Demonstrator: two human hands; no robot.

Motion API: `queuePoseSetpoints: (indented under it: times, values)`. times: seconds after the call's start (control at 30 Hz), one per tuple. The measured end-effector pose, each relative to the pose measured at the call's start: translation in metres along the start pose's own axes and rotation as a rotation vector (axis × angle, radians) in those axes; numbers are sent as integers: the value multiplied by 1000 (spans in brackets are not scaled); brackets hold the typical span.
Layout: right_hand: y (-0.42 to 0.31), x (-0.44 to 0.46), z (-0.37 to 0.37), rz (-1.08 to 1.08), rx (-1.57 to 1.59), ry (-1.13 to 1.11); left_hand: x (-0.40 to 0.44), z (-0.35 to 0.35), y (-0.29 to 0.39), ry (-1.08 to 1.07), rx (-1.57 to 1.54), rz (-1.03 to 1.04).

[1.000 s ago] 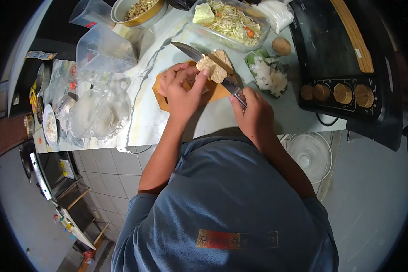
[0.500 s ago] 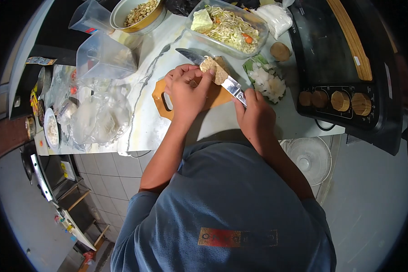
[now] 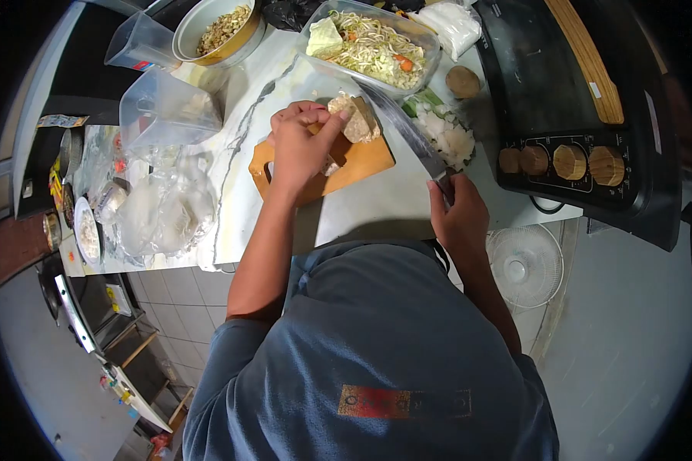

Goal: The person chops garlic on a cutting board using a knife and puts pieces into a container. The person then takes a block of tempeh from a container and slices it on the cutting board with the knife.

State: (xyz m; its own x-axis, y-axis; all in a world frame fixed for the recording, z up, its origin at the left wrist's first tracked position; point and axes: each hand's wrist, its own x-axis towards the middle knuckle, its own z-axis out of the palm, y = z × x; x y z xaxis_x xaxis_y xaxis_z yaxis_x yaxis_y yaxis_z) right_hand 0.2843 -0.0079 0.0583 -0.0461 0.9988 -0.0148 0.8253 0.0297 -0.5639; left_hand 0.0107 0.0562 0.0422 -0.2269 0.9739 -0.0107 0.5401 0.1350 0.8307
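My left hand is over the wooden cutting board, thumb and fingers pinched on a pale, lumpy piece of what looks like tempeh. Fingers hide part of that piece, and a smaller fragment lies under the palm. Off the board's right side, my right hand grips the handle of a large kitchen knife. Its blade slants up and left, apart from the tempeh, passing beside chopped white pieces on a green leaf.
A plastic tub of noodles and vegetables stands behind the board, with a pot to its left. Clear jugs and plastic bags occupy the left side. A black stove with wooden knobs borders the right.
The knife has moved right and down, away from the tempeh, with my right hand. My left hand stays at the tempeh. The whole view has shifted slightly.
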Motion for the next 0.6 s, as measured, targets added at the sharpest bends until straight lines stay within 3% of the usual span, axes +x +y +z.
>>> queuePoseSetpoints:
  times: [0.03,0.1,0.2,0.37,0.43,0.6]
  values:
    - [0,-2,0,2,0,1,-2,2,4,-2,0,1]
    - [1,-5,1,29,31,7,-6,4,12,100,414,53]
    - [1,-6,0,23,41,-18,-7,-8,5,242,447,53]
    - [-11,0,4,94,111,-168,-14,-26,-13,96,307,-48]
    - [-17,6,6,108,91,-216,-20,-23,-15,134,333,124]
    - [-34,13,11,46,111,-281,-28,-18,-16,145,158,92]
